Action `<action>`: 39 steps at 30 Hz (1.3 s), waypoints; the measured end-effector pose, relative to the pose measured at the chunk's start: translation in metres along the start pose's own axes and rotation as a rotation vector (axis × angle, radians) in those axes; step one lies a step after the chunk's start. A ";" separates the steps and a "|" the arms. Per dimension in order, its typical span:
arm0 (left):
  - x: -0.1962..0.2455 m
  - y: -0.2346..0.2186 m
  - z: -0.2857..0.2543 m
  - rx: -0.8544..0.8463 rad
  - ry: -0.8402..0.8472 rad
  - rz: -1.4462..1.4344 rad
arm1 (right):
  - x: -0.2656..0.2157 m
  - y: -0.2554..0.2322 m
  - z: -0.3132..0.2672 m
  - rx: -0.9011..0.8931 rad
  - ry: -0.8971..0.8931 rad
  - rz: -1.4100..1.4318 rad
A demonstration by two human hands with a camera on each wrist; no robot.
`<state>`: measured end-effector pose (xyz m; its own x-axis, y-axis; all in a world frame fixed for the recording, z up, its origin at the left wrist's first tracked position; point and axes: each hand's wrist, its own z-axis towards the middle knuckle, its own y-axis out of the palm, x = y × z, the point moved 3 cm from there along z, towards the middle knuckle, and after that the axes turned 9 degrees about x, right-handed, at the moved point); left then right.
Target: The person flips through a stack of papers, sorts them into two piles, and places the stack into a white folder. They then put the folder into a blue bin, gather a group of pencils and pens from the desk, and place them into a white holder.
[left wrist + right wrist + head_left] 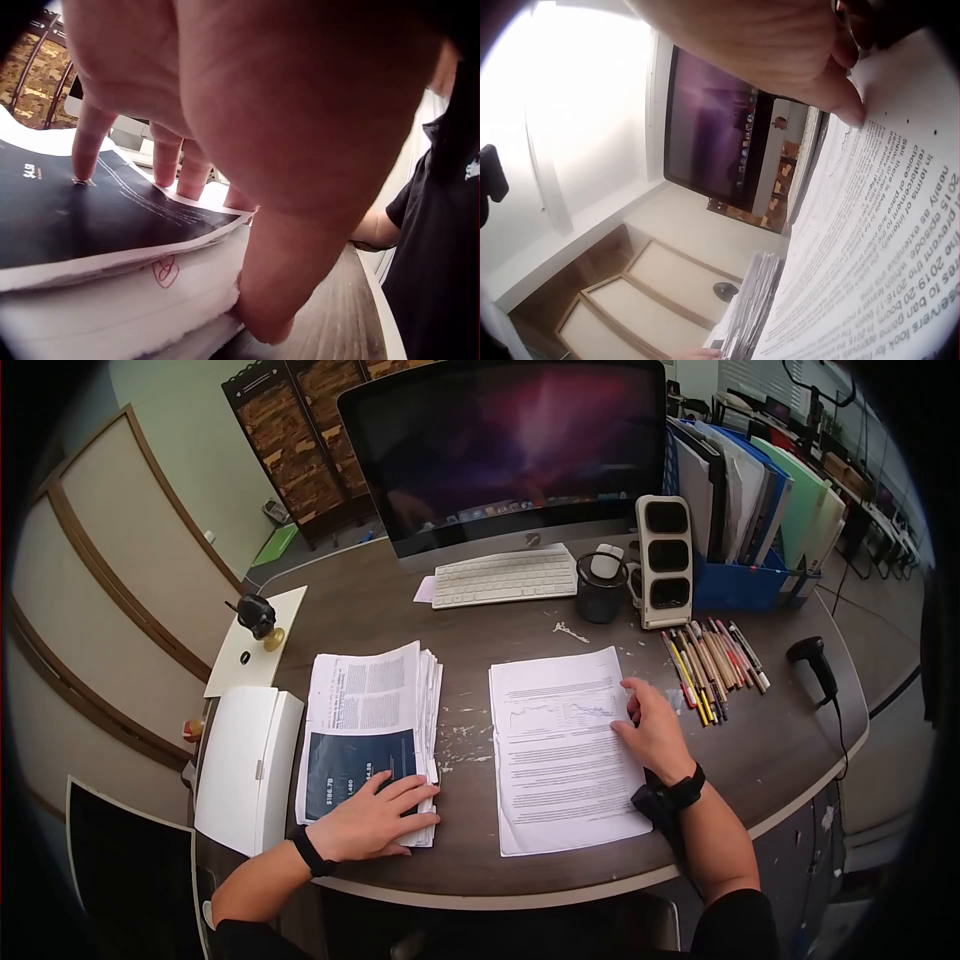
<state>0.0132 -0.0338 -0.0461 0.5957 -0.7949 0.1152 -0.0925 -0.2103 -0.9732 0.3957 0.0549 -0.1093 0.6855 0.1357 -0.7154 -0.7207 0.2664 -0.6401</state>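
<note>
My left hand (pixel 372 822) rests spread over a thick paper stack (pixel 372 695), its fingers on a dark blue printed page (pixel 335 765). In the left wrist view, the thumb (pixel 274 300) lies against the side of the stack, near a small red heart drawing (pixel 166 271) on the paper edges. At the right edge of a printed document (pixel 560 790), my right hand (pixel 655 732) pinches the sheets, thumb on the page and the other fingers curled at the border. Text and a line graph (pixel 560 712) cover the top page. The undersides of those fingers are hidden.
Behind the papers stand a white keyboard (pixel 505 575), a black mesh cup (pixel 600 598) and a large monitor (pixel 510 450). Several pens and pencils (pixel 712 665), a barcode scanner (pixel 818 668) and a blue file holder (pixel 740 585) are at right. A white box-shaped device (pixel 240 770) stands at left.
</note>
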 end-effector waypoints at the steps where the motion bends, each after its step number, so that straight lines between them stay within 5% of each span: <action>1: 0.001 0.000 0.000 -0.002 0.004 0.002 | -0.001 0.000 0.001 0.004 0.003 0.001; 11: 0.021 -0.019 0.049 0.330 0.025 -0.189 | 0.024 0.007 0.008 -0.084 0.127 0.066; 16: 0.010 -0.016 0.089 0.543 -0.170 -0.495 | 0.023 -0.003 0.010 -0.144 0.088 0.144; 18: -0.004 -0.007 0.097 0.649 -0.329 -0.624 | 0.023 -0.004 0.010 -0.192 0.251 0.712; 21: -0.014 0.012 0.104 0.716 -0.493 -0.939 | 0.019 -0.009 0.012 -0.204 0.305 0.927; 23: -0.020 0.022 0.110 0.721 -0.480 -1.054 | 0.006 -0.009 0.007 -0.222 0.347 0.923; 25: -0.021 0.030 0.115 0.576 -0.381 -1.548 | 0.004 -0.003 0.001 -0.293 0.352 1.040; 29: -0.026 0.042 0.111 0.524 -0.449 -1.683 | 0.009 0.000 -0.001 -0.252 0.355 1.059; 31: -0.031 0.050 0.112 0.577 -0.469 -1.733 | 0.003 -0.004 0.006 -0.227 0.370 0.985; 33: -0.034 0.054 0.112 0.624 -0.488 -1.779 | 0.010 -0.012 0.011 -0.021 0.058 0.166; 39: -0.037 0.062 0.117 0.692 -0.500 -1.860 | 0.006 -0.003 0.004 -0.032 -0.088 -0.078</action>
<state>0.0786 0.0496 -0.1340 -0.2721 0.2954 0.9158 0.9420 -0.1128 0.3162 0.4029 0.0586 -0.1104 0.7448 0.1995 -0.6368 -0.6670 0.2492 -0.7021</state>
